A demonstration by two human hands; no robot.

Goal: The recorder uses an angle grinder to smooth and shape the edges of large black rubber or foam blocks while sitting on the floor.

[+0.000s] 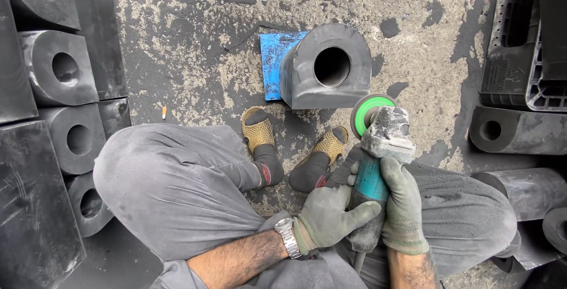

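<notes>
Both gloved hands are clamped on the teal angle grinder (378,147), left hand (328,217) wrapped low around the body and right hand (403,206) gripping its side, fingers clenched. Its green-backed disc (367,113) sits just beside the black rubber block (325,67) on the blue sheet (274,58), not clearly touching. Looks like grinding hasn't started on this one; similar blocks (62,70) are stacked on the left.

A squatting person gripped a teal angle grinder (378,165) with both gloved hands, the left hand (331,215) at its seven o'clock, the right hand (404,203) on its other side. A black rubber block (326,67) with a round hole stood at eleven o'clock of the grinder, on a blue sheet (273,64) on the floor (195,41).
</notes>
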